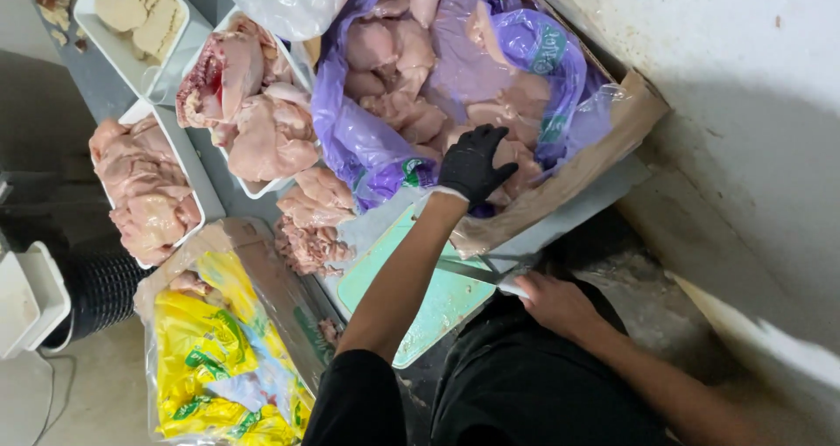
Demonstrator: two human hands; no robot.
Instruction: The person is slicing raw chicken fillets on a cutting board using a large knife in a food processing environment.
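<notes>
My left hand (472,162), in a black glove, reaches into a cardboard box (612,140) lined with a purple plastic bag (350,140). The bag is full of raw chicken pieces (398,109). The gloved fingers are spread and rest on a piece near the bag's front edge. My bare right hand (556,302) grips the handle of a knife (472,271). Its blade lies flat over a green cutting board (437,315) in front of the box.
White trays (194,179) heaped with raw chicken stand to the left, and loose pieces (311,223) lie beside the board. A box with yellow packaging (210,350) sits at lower left. A pale wall (744,105) rises close on the right.
</notes>
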